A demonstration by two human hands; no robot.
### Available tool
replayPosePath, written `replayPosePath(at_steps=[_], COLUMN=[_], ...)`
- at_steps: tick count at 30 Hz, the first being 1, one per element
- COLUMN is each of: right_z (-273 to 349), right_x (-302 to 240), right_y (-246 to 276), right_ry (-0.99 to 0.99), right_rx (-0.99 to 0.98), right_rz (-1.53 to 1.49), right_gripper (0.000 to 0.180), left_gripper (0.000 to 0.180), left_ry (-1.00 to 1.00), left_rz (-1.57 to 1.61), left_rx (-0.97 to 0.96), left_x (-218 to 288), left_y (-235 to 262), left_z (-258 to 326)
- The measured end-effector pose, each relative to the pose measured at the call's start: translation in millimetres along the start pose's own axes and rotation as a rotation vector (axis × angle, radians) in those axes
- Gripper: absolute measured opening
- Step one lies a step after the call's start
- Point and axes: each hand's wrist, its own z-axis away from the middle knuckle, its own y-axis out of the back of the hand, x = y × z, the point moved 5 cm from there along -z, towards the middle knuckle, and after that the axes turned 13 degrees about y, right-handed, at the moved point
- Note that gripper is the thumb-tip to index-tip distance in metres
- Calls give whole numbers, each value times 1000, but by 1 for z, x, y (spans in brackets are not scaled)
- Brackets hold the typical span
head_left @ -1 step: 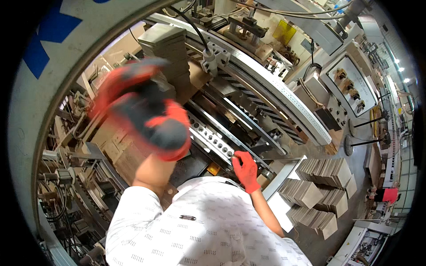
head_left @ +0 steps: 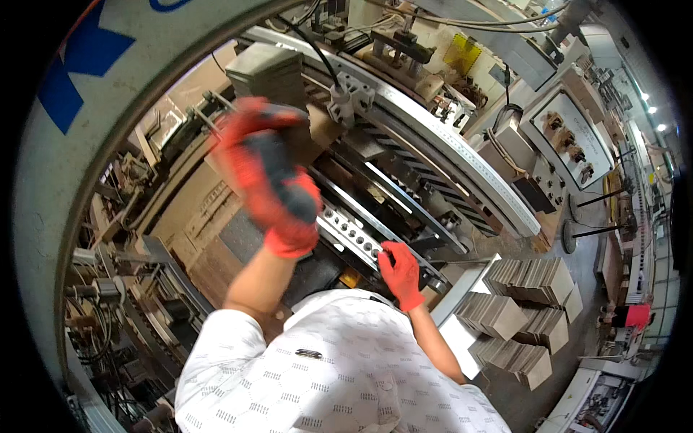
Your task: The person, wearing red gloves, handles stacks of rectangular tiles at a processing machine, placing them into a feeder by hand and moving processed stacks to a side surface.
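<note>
Overreach and my left hand (head_left: 273, 172) could clip that far panel stack (head_left: 266, 63); right hand (head_left: 402, 276) by metal strip (head_left: 352, 232), can't tell grips.

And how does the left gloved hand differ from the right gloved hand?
The left hand is blurred; the right hand is sharper. The left hand shows much dark coating; the right hand shows mostly red. The left hand partly hides the tall stack; the right hand is near the pale strip. Both wear red gloves.
</note>
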Motion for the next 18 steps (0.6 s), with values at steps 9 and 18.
replayPosePath(at_steps=[9,18], right_z=[-167,-205], right_x=[22,57], right_y=[-81,-104], right_ry=[192,144], right_rx=[17,-50], right_rz=[162,389], right_gripper=[28,28], left_gripper=[53,38], left_ry=[961,937], left_rz=[-471,-415], left_rx=[89,8], left_x=[-328,-366], left_y=[122,139], left_z=[119,122])
